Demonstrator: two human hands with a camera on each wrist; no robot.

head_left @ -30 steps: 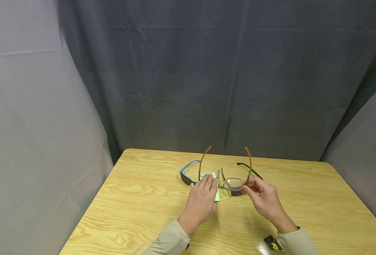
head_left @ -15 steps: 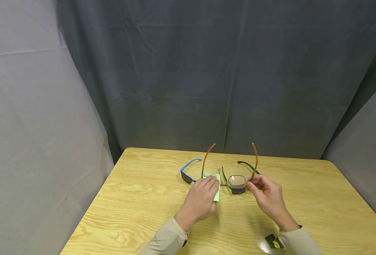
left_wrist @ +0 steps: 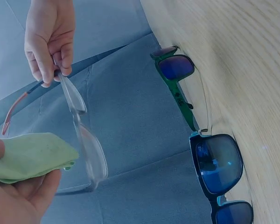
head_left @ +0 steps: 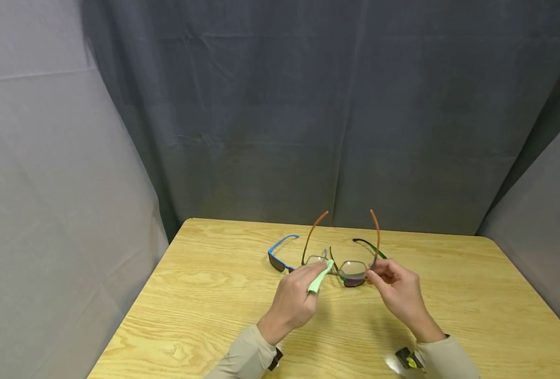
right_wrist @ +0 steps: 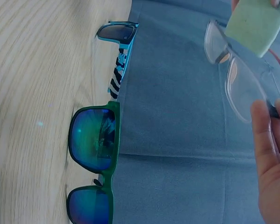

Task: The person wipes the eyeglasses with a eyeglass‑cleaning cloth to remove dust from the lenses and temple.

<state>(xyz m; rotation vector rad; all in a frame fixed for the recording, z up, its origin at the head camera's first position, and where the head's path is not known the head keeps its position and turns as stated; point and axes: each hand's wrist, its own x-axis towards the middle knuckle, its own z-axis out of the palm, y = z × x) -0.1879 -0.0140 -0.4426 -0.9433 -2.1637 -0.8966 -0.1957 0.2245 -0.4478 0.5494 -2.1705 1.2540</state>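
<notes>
My right hand (head_left: 398, 295) pinches a pair of clear-lens eyeglasses (head_left: 354, 269) near one hinge. They are held above the table, with the orange-tipped temples unfolded and pointing away. In my left hand (head_left: 290, 297) a folded pale green cleaning cloth (head_left: 320, 279) is gripped between thumb and fingers. The left wrist view has the cloth (left_wrist: 35, 154) beside the eyeglasses (left_wrist: 94, 156), with a gap between them. Seen from the right wrist, the cloth (right_wrist: 256, 23) overlaps the area near the far lens; whether it touches cannot be told there.
Blue-framed sunglasses (left_wrist: 219, 163) and green-framed sunglasses (right_wrist: 93, 140) stand side by side on the wooden table (head_left: 204, 316), beneath the held eyeglasses. A small black item with a yellow-green part (head_left: 408, 360) is by the right sleeve. Grey curtains surround the table.
The left hand has turned and drawn the cloth back, so the left lens shows where the cloth covered it. The eyeglasses shifted slightly right, then tilted a little. The right hand keeps its pinch.
</notes>
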